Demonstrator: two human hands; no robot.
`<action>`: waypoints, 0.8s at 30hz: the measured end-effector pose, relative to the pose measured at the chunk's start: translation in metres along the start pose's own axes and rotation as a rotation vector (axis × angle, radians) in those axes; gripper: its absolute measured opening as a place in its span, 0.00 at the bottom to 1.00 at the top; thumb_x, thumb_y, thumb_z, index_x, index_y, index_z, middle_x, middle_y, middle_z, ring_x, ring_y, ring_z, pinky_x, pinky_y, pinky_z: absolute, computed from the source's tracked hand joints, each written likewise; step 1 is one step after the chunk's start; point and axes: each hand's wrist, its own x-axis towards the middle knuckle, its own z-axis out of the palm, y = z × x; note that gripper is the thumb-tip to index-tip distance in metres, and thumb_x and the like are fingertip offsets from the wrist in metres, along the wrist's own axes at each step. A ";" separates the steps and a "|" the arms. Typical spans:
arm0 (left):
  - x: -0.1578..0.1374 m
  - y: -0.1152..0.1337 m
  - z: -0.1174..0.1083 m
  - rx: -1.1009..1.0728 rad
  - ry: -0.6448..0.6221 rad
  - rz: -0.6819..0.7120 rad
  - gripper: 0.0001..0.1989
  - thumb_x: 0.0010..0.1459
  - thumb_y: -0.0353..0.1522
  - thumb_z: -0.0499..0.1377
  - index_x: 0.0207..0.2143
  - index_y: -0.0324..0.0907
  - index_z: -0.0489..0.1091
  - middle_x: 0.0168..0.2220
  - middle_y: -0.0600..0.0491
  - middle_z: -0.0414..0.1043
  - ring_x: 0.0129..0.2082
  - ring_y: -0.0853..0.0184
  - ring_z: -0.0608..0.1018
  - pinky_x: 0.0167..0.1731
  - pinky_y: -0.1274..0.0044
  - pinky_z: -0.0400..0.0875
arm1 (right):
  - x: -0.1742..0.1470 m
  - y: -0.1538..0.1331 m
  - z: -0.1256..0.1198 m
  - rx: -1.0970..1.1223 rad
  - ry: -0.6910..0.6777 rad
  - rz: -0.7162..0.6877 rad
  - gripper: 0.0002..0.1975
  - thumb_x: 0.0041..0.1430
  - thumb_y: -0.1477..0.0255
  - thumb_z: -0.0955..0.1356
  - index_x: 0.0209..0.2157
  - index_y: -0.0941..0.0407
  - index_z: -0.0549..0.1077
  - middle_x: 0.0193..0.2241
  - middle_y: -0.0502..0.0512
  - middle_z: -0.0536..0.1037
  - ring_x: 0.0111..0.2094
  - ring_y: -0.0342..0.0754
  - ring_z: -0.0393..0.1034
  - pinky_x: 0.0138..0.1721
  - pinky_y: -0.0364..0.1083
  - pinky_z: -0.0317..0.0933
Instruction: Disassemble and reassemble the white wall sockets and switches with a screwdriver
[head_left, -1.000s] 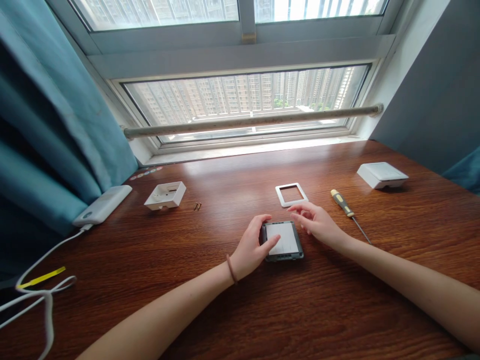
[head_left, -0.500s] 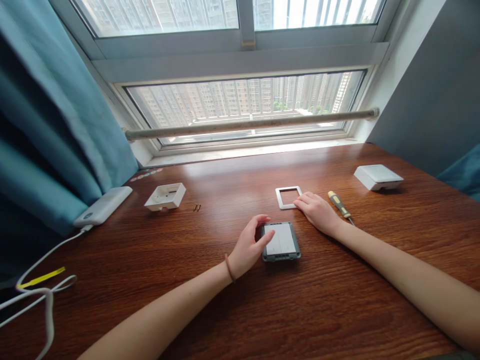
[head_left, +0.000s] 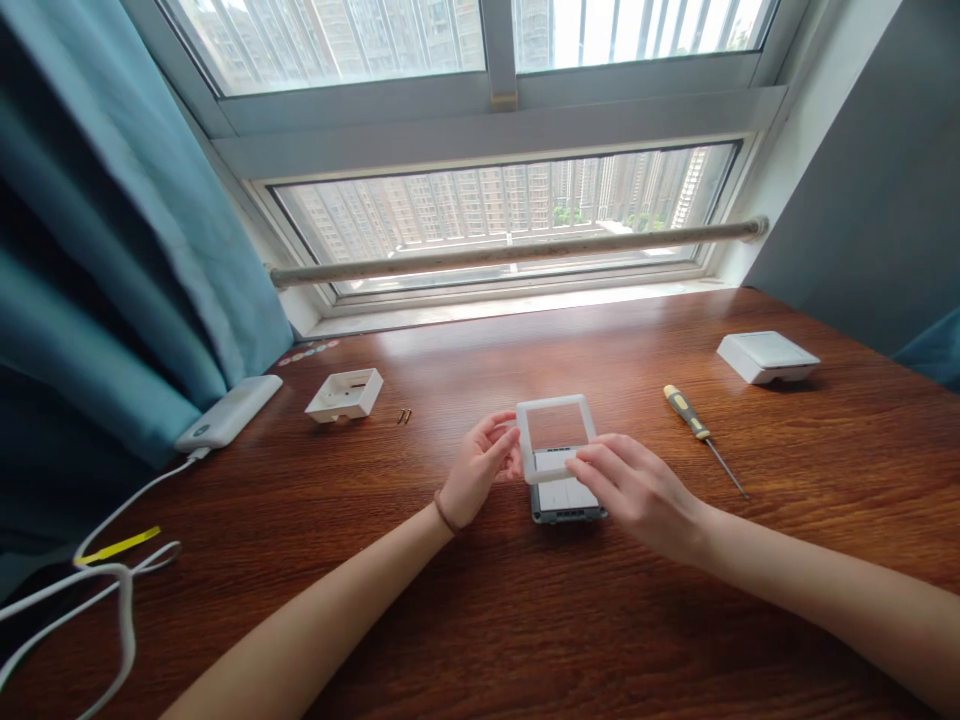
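A thin white switch frame (head_left: 556,402) is raised and tilted above a wall switch (head_left: 568,494), whose white front sits in a grey base on the table. My right hand (head_left: 637,488) pinches the frame at its lower right corner. At the frame's left side is my left hand (head_left: 484,465), fingers curled and thumb tip against the edge. Through the frame's opening the upper part of the switch and some tabletop show. Fingers of my right hand cover the switch's right side.
A screwdriver (head_left: 686,412) lies to the right, with a white switch box (head_left: 769,357) behind it. On the left are an open white back box (head_left: 345,396), two small screws (head_left: 404,416), and a white power bank (head_left: 229,412) with a cable (head_left: 124,620).
My right hand has lifted the white frame off the table and brought it left, over the switch. My left hand has let go of the switch and moved to the frame's left edge.
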 end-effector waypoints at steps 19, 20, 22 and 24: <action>-0.006 0.016 -0.001 0.074 -0.200 -0.136 0.25 0.49 0.37 0.63 0.47 0.39 0.58 0.20 0.61 0.65 0.16 0.76 0.69 0.16 0.84 0.63 | -0.001 0.035 0.029 1.489 0.105 1.060 0.17 0.48 0.65 0.71 0.38 0.59 0.72 0.28 0.53 0.75 0.27 0.42 0.67 0.28 0.41 0.59; -0.006 0.018 0.000 0.096 -0.211 -0.143 0.26 0.48 0.36 0.63 0.47 0.39 0.57 0.22 0.60 0.66 0.17 0.75 0.70 0.17 0.83 0.65 | -0.001 0.035 0.030 1.502 0.113 1.064 0.16 0.48 0.66 0.71 0.38 0.59 0.72 0.28 0.53 0.75 0.28 0.42 0.67 0.28 0.41 0.59; -0.008 0.020 0.001 0.142 -0.241 -0.154 0.27 0.45 0.34 0.65 0.46 0.39 0.58 0.28 0.56 0.68 0.19 0.75 0.71 0.20 0.82 0.67 | -0.002 0.034 0.029 1.517 0.117 1.092 0.16 0.47 0.66 0.71 0.37 0.59 0.72 0.27 0.53 0.75 0.28 0.42 0.68 0.28 0.41 0.60; -0.010 0.021 0.002 0.201 -0.265 -0.151 0.30 0.40 0.32 0.67 0.46 0.39 0.58 0.33 0.54 0.67 0.22 0.76 0.71 0.21 0.82 0.67 | -0.002 0.033 0.029 1.527 0.119 1.132 0.18 0.46 0.67 0.71 0.39 0.59 0.72 0.26 0.52 0.74 0.27 0.42 0.68 0.28 0.42 0.61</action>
